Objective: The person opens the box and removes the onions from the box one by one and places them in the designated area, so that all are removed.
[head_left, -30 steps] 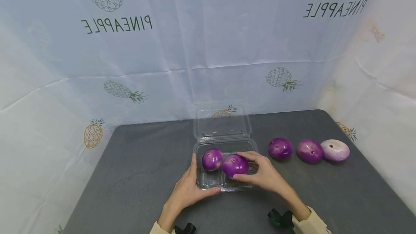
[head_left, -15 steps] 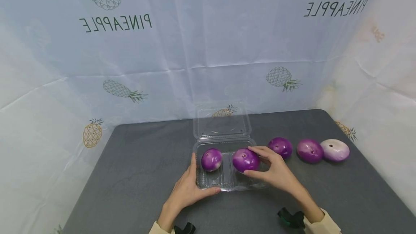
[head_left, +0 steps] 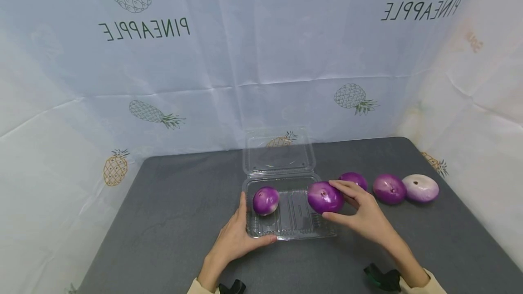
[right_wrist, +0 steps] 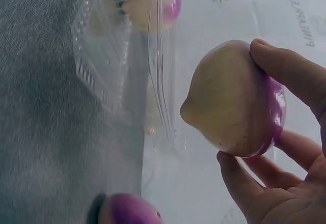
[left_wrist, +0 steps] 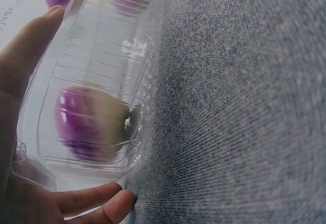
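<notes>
A purple-topped turnip is held between the thumb and fingers of my right hand, above the right side of a clear plastic box. In the right wrist view its cream, pointed underside faces the camera, and it hangs apart from the box wall. Inside the box, on the left, sits another turnip. My left hand rests against the box's front left corner, its straight thumb along the front edge and its fingers along the left side. The lid is raised at the back.
Right of the box, a purple turnip lies partly hidden behind my right hand. Farther right are a purple one and a paler one side by side. A pineapple-print cloth hangs behind the grey table.
My right hand has carried its turnip rightward and slightly up, away from the turnip in the box toward the right rim. My left hand and the box have stayed in place.
</notes>
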The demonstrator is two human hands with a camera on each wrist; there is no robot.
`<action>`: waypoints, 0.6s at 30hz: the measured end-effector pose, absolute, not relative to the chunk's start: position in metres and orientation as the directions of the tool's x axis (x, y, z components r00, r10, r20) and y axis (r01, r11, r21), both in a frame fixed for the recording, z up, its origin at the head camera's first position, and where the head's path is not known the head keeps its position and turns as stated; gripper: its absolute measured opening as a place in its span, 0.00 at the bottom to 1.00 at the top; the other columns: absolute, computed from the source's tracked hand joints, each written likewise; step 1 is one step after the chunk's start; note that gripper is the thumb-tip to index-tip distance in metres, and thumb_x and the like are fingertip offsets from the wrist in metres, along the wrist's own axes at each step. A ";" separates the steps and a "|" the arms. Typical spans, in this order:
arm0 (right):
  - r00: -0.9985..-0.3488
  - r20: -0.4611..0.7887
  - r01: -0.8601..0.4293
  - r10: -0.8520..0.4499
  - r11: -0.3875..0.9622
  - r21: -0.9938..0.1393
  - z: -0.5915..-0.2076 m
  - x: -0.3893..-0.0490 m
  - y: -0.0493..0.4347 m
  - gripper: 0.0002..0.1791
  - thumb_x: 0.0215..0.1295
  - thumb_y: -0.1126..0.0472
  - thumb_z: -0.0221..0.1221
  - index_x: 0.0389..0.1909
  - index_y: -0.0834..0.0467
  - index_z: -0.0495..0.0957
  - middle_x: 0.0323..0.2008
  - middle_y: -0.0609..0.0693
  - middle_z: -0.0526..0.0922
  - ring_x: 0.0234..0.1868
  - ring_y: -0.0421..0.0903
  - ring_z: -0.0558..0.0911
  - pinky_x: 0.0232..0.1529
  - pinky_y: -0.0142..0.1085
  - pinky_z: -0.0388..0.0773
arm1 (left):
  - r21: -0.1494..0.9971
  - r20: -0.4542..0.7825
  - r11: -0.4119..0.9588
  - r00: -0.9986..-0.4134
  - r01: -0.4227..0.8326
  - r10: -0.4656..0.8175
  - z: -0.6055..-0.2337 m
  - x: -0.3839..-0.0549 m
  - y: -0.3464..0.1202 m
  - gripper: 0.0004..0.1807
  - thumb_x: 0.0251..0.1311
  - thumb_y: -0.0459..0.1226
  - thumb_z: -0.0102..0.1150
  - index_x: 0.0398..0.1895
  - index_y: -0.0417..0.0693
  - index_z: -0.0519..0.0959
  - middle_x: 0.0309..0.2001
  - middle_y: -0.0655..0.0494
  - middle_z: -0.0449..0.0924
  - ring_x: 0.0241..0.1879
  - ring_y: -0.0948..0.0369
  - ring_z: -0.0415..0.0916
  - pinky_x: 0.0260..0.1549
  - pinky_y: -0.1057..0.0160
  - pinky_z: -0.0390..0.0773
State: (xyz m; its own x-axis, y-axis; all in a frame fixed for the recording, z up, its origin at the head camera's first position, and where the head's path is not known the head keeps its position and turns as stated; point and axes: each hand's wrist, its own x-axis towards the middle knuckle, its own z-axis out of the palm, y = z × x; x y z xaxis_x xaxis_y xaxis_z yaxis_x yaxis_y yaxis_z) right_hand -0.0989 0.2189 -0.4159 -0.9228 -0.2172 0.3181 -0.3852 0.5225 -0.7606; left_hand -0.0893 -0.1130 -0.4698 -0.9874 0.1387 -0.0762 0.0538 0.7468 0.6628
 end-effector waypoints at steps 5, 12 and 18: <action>-0.915 0.350 -0.402 -0.200 0.515 -0.757 -0.415 -0.093 0.229 0.39 0.49 0.61 0.80 0.65 0.58 0.78 0.61 0.58 0.79 0.60 0.15 0.69 0.58 0.11 0.67 | 0.661 -0.078 0.748 -0.987 0.053 0.138 -0.470 -0.089 -0.114 0.80 0.36 0.76 0.71 0.84 0.51 0.36 0.79 0.38 0.58 0.74 0.40 0.64 0.64 0.33 0.71; -0.923 0.349 -0.380 -0.164 0.534 -0.755 -0.412 -0.082 0.241 0.40 0.49 0.62 0.79 0.66 0.56 0.77 0.62 0.57 0.79 0.61 0.14 0.68 0.58 0.10 0.65 | 0.663 -0.080 0.747 -0.987 0.051 0.138 -0.470 -0.089 -0.114 0.80 0.36 0.75 0.70 0.84 0.52 0.36 0.79 0.37 0.59 0.75 0.40 0.64 0.64 0.33 0.71; -0.930 0.345 -0.353 -0.127 0.576 -0.738 -0.413 -0.073 0.255 0.41 0.48 0.62 0.80 0.67 0.55 0.77 0.63 0.49 0.77 0.62 0.13 0.65 0.57 0.09 0.64 | 0.662 -0.080 0.748 -0.987 0.052 0.140 -0.470 -0.089 -0.114 0.80 0.36 0.76 0.70 0.84 0.51 0.36 0.79 0.37 0.58 0.74 0.40 0.65 0.64 0.33 0.72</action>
State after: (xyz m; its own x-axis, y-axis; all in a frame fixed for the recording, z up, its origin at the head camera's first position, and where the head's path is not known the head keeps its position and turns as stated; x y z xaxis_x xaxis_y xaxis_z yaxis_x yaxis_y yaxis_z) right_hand -0.0729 0.2546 -0.4130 -0.9299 -0.1271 0.3453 -0.3526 0.5757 -0.7377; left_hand -0.0893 -0.1135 -0.4699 -0.9869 0.1402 -0.0802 0.0524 0.7475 0.6621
